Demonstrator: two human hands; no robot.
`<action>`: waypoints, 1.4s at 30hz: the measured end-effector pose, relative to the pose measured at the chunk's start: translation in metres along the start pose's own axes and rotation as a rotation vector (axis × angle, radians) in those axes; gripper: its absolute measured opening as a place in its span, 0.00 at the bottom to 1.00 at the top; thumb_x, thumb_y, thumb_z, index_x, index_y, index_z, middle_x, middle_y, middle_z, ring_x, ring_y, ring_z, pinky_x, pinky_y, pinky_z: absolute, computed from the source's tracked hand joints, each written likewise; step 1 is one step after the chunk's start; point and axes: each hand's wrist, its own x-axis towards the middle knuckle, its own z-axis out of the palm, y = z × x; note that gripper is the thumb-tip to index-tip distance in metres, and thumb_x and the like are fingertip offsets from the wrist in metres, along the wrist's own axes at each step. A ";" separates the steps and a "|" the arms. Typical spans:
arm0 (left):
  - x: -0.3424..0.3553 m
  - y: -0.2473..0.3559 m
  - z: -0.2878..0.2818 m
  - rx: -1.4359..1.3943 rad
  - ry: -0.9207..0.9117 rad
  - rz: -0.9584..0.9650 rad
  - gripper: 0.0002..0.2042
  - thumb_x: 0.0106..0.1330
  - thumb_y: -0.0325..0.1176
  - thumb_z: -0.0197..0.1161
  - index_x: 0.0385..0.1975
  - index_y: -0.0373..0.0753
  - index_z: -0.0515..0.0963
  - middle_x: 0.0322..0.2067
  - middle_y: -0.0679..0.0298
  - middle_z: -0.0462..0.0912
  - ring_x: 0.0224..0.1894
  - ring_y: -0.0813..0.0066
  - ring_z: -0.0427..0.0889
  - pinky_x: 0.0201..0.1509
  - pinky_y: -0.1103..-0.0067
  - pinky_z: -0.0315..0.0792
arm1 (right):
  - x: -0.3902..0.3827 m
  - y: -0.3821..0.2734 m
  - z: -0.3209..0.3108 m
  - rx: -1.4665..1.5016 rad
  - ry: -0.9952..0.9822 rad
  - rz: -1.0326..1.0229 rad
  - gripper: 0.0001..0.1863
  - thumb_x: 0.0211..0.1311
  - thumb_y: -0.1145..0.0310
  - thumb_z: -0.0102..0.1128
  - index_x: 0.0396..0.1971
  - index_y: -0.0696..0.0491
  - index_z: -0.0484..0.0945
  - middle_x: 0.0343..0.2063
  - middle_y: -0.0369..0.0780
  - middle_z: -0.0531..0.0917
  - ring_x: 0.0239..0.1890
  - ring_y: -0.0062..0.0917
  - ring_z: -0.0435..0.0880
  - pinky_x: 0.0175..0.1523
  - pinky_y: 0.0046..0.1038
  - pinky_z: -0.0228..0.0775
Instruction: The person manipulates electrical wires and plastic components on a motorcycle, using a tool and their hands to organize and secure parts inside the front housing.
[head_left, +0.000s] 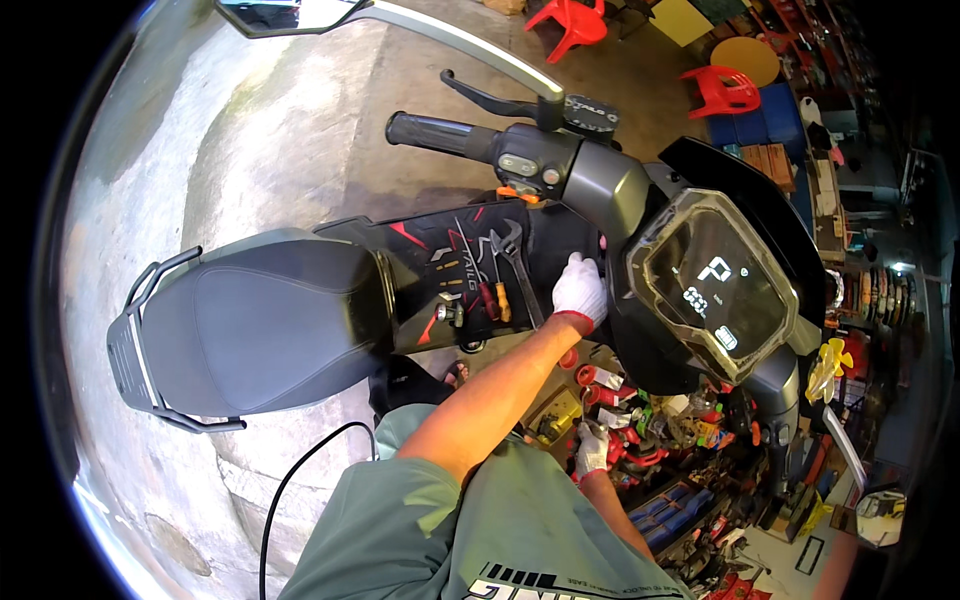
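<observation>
A dark grey scooter with a lit display (712,285) stands before me. My left hand (580,290), in a white glove with a red cuff, is at the inner side of its front panel, below the handlebar. Its fingers look curled; what they hold is hidden. On the footboard beside it lie an adjustable wrench (516,262), a screwdriver with an orange handle (503,301), one with a dark red handle (488,301) and a small metal part (450,313). My right hand (592,450), gloved too, is lower, beside a heap of tools and parts; its fingers are unclear.
The scooter's seat (285,322) extends to the left, and its handlebar grip (430,133) and mirror stem (470,45) reach over the far side. Red tools and parts (640,450) crowd the floor at the lower right. Red plastic chairs (722,92) stand farther back.
</observation>
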 end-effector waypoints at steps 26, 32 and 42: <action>0.007 -0.014 -0.003 0.065 -0.136 0.024 0.12 0.54 0.24 0.65 0.40 0.36 0.81 0.52 0.48 0.75 0.48 0.50 0.82 0.52 0.66 0.78 | 0.010 0.045 -0.021 0.087 0.065 0.036 0.07 0.69 0.67 0.55 0.39 0.53 0.80 0.20 0.31 0.77 0.13 0.17 0.68 0.18 0.22 0.59; 0.013 -0.029 0.002 0.178 -0.083 0.347 0.12 0.57 0.28 0.64 0.41 0.37 0.80 0.46 0.48 0.80 0.44 0.47 0.82 0.54 0.65 0.74 | 0.015 0.042 -0.025 0.132 0.053 0.004 0.07 0.70 0.67 0.55 0.37 0.54 0.80 0.20 0.31 0.76 0.14 0.17 0.69 0.19 0.23 0.61; 0.006 -0.036 0.004 0.073 -0.043 0.281 0.14 0.67 0.38 0.56 0.43 0.35 0.80 0.42 0.51 0.83 0.45 0.50 0.81 0.52 0.64 0.73 | 0.013 0.064 -0.027 0.123 0.062 0.030 0.07 0.68 0.68 0.57 0.39 0.55 0.81 0.22 0.30 0.76 0.18 0.18 0.72 0.20 0.23 0.64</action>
